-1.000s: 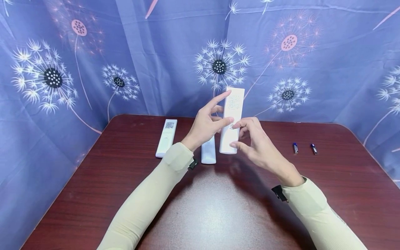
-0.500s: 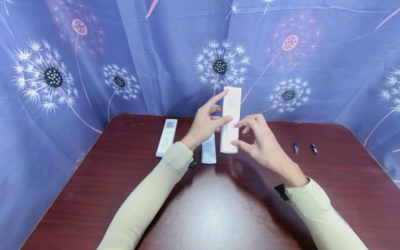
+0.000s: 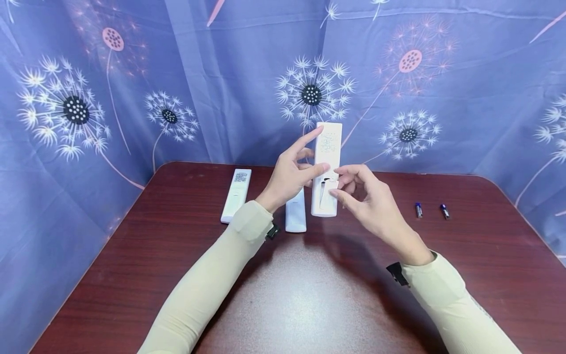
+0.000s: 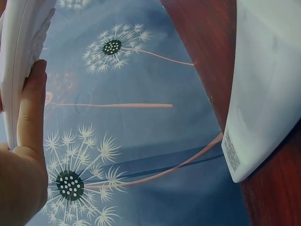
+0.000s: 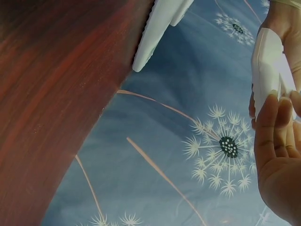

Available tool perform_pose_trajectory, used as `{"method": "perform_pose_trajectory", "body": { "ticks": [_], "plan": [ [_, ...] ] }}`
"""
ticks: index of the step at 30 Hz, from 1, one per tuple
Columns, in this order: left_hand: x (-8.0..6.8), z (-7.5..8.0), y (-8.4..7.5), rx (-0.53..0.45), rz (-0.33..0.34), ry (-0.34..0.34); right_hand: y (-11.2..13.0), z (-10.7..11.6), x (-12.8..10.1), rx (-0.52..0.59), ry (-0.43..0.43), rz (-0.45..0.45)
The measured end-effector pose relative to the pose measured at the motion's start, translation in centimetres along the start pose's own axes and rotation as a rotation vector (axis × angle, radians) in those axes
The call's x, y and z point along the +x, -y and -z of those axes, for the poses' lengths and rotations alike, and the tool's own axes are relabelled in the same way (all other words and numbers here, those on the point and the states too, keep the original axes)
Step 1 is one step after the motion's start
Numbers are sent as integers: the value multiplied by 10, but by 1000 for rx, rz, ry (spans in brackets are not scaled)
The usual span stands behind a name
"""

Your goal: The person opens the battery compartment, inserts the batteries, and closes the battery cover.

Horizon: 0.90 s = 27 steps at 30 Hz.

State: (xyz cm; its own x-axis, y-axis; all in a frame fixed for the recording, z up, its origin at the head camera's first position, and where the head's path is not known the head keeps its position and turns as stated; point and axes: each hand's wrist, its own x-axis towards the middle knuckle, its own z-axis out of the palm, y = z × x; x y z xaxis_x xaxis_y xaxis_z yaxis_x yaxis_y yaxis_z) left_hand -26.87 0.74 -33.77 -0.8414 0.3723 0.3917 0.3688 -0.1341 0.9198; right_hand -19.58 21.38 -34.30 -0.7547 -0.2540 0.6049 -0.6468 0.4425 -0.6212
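Remotes first, left of frame centre: one white remote (image 3: 236,194) lies flat on the counter (image 3: 132,255), a second remote (image 3: 295,212) just right of it, partly behind your left hand (image 3: 287,178). That hand grips the held remote (image 3: 326,167) upright above the counter at centre frame, thumb across its back, index finger stretched up along its left edge, other fingers curled behind. Your right hand (image 3: 371,206) pinches the battery cover (image 3: 329,194) on its lower half between thumb and fingertips; the cover looks lifted at the top, with a dark gap showing.

Judgement on handling: the held remote is light, stiff plastic with a smooth shell, so slippery. Hold it by the long side edges mid-body. The cover is thin, its clip probably fragile, so take it by the edges near the notch.

Right of frame, two small batteries (image 3: 418,210) (image 3: 444,211) lie on the counter, well apart from both hands.
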Motion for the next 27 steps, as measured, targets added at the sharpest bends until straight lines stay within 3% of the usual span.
{"method": "perform_pose_trajectory", "body": {
  "ticks": [10, 18, 27],
  "plan": [
    [0, 0, 0, 15, 3, 15, -1, 1, 3, -29, -34, 176],
    [-1, 2, 1, 26, -5, 14, -2, 2, 2, -30, -59, 161],
    [0, 3, -1, 18, -12, 14, -1, 1, 2, -25, -4, 158]
  ]
}}
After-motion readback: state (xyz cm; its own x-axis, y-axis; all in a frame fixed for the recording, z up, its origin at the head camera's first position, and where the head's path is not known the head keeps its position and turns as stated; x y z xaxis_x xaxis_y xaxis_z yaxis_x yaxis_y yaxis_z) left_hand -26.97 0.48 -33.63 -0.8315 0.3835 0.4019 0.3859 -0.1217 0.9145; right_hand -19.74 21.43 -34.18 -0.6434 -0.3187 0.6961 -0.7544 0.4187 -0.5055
